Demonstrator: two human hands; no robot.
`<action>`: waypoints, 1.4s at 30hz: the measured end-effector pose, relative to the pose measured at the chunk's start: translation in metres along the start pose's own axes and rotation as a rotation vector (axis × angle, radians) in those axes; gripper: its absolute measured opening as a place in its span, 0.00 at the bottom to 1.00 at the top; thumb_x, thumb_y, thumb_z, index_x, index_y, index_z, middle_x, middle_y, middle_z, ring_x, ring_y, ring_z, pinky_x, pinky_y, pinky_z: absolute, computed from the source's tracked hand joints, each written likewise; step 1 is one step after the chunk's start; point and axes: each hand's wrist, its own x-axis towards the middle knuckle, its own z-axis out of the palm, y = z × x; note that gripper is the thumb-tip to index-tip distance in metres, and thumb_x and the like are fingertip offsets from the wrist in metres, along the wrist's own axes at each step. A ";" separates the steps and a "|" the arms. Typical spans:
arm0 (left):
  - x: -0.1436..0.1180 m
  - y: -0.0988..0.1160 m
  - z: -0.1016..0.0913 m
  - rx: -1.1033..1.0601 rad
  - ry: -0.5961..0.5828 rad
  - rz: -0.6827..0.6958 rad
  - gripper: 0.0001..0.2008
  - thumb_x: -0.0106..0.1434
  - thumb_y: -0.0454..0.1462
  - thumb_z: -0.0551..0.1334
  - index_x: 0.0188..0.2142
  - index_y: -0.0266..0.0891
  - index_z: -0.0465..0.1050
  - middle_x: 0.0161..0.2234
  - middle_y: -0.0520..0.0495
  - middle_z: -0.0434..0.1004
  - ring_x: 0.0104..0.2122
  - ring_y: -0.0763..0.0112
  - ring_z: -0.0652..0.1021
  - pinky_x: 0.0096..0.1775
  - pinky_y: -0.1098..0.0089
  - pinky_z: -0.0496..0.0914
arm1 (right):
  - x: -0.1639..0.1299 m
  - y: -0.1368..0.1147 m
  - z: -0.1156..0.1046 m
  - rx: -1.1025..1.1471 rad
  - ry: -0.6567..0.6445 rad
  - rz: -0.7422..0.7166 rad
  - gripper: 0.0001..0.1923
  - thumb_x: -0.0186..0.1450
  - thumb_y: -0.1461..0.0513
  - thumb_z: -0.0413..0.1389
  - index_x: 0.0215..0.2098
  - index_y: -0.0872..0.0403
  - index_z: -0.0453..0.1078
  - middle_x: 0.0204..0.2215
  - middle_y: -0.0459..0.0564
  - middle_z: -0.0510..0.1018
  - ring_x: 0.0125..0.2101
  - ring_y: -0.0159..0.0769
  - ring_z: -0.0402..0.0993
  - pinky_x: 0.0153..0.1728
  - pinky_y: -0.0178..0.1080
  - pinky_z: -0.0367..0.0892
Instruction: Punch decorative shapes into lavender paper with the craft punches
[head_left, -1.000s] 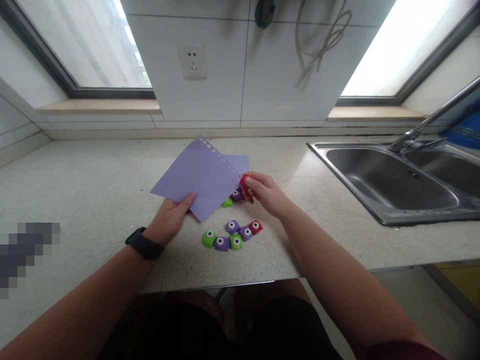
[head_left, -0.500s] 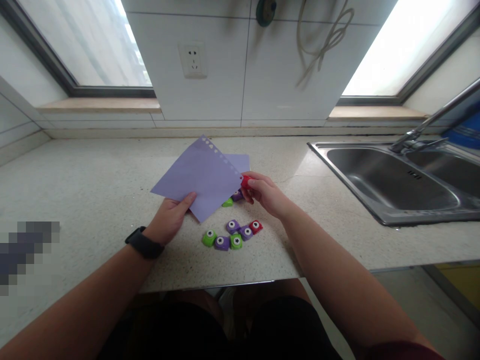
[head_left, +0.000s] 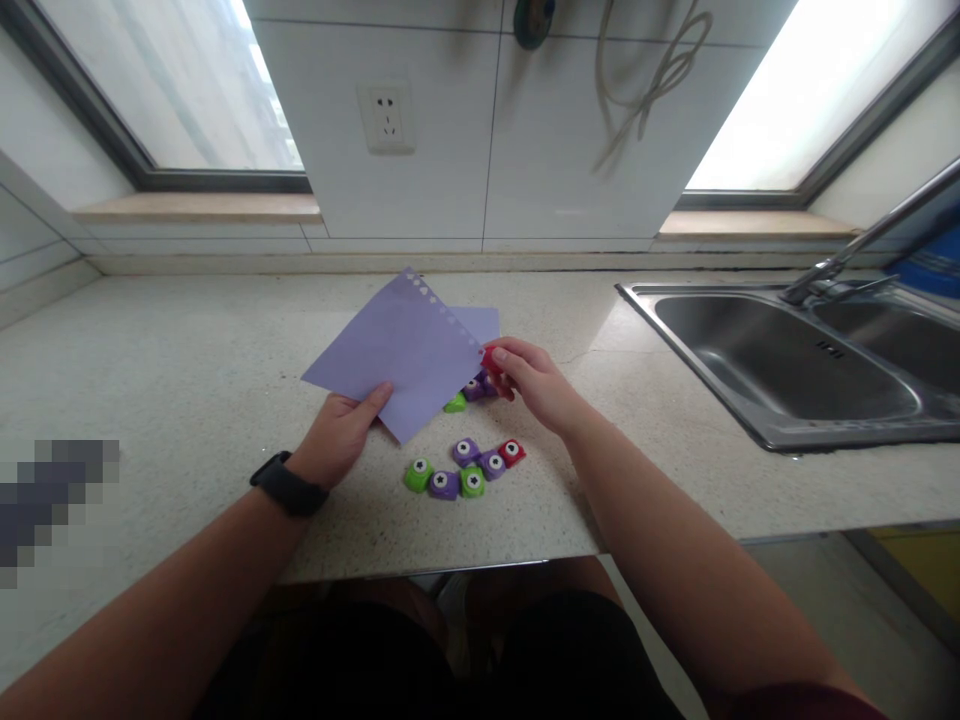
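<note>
We see the left hand (head_left: 339, 436) pinching the near corner of a thin lilac paper sheet (head_left: 394, 352), thumb on top, so the sheet is lifted flat and tilted above the speckled stone countertop (head_left: 187, 350). Its far edge carries a row of small punched holes (scalloped, like lace). The right hand (head_left: 534, 383) is closed around a small red punch (head_left: 490, 360), a rounded plastic block, clamped onto the sheet's right corner. A second lilac sheet (head_left: 484, 322) lies partly under the first.

Just beneath that corner sit a green punch (head_left: 454, 404) and a purple punch (head_left: 474, 389), half hidden by the paper. Nearer to us, a loose cluster of glossy punches (head_left: 465, 468) rests on the counter: green, purple and red, each with a white button bearing a dark shape. A black watch (head_left: 288, 486) bands the left wrist. To the right lies a brushed steel sink (head_left: 780, 360).
</note>
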 end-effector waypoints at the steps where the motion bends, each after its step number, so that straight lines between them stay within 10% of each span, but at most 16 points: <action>1: 0.000 -0.001 0.000 -0.007 -0.005 -0.008 0.29 0.64 0.52 0.67 0.54 0.32 0.78 0.57 0.36 0.79 0.60 0.51 0.76 0.66 0.55 0.63 | 0.000 0.000 0.000 -0.010 -0.001 -0.005 0.17 0.68 0.50 0.56 0.40 0.56 0.73 0.24 0.43 0.68 0.24 0.30 0.64 0.24 0.35 0.58; 42: 0.001 -0.009 0.000 -0.099 0.005 -0.029 0.28 0.63 0.52 0.69 0.54 0.34 0.78 0.54 0.37 0.81 0.58 0.52 0.77 0.63 0.57 0.67 | 0.001 0.005 -0.002 0.020 -0.042 0.001 0.16 0.69 0.51 0.56 0.42 0.55 0.73 0.27 0.45 0.73 0.24 0.29 0.66 0.23 0.34 0.61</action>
